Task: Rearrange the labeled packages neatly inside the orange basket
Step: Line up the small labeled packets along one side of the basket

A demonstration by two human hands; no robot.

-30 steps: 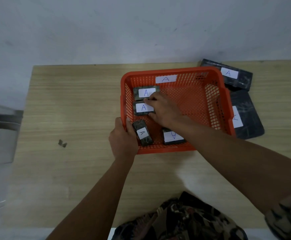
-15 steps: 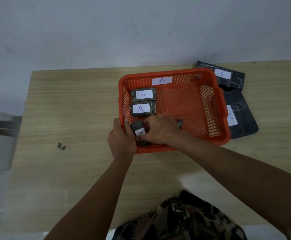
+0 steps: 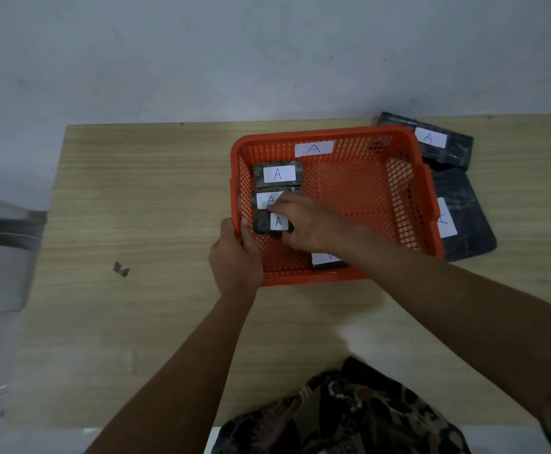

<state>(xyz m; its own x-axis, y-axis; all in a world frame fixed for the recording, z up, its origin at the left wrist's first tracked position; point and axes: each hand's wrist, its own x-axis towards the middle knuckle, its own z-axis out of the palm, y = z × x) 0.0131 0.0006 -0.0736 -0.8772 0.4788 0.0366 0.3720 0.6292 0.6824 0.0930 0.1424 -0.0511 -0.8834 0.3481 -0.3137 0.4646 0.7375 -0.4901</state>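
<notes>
An orange mesh basket point(image 3: 408, 149) with a white "A" label on its far wall stands on the wooden table. Along its left wall lie small camouflage packages with white "A" labels: the far one point(image 3: 277, 174), a second point(image 3: 262, 199) just in front of it, and a third point(image 3: 275, 222), on which my right hand point(image 3: 307, 224) is shut, touching the second. Another package point(image 3: 325, 258) lies by the front wall, half hidden under my right forearm. My left hand point(image 3: 235, 257) grips the basket's front-left corner rim.
Two larger dark packages with "A" labels lie on the table to the right of the basket, one at the back point(image 3: 431, 142) and one beside the right wall point(image 3: 461, 217). A small dark scrap point(image 3: 121, 268) lies on the table to the left. A grey object point(image 3: 2, 257) sits at the left edge.
My right hand went from the second package to the front-left one, took hold of it, turned it and moved it back against the second package. The left hand stays on the rim.
</notes>
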